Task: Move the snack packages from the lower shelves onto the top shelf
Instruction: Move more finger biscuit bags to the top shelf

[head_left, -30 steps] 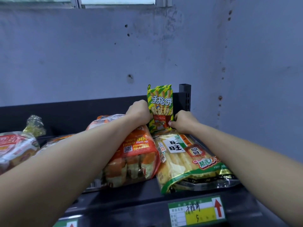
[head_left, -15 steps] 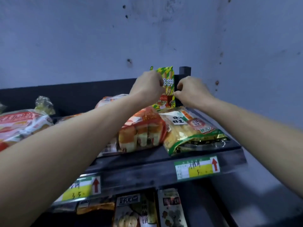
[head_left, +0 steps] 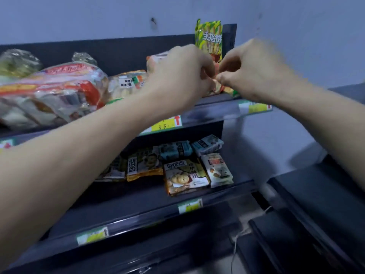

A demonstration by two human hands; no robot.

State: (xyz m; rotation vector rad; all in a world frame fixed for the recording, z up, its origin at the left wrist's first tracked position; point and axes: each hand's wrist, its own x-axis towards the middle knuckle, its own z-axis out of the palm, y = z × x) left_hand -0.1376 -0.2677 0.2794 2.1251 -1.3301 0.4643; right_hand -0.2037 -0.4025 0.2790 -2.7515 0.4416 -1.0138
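A green and yellow stick-biscuit package [head_left: 209, 39] stands upright at the back right of the top shelf [head_left: 209, 115], leaning on the dark back panel. My left hand [head_left: 185, 72] and my right hand [head_left: 254, 70] hover close together just in front of it, both with fingers curled and nothing visible in them; they are blurred. They hide the packs lying at the shelf's right end. On the lower shelf [head_left: 138, 206] lie several small snack packs, among them a cookie pack [head_left: 185, 176] and a white pack [head_left: 219, 170].
A big red and white bread bag [head_left: 55, 91] and a rice-cracker pack [head_left: 128, 84] fill the left and middle of the top shelf. Green and yellow price labels [head_left: 166, 123] line the shelf edges. A dark counter [head_left: 316, 194] stands at the right.
Both hands let go of the green package and drew back from it towards me. My view tipped down, so the lower shelf and its packs now show.
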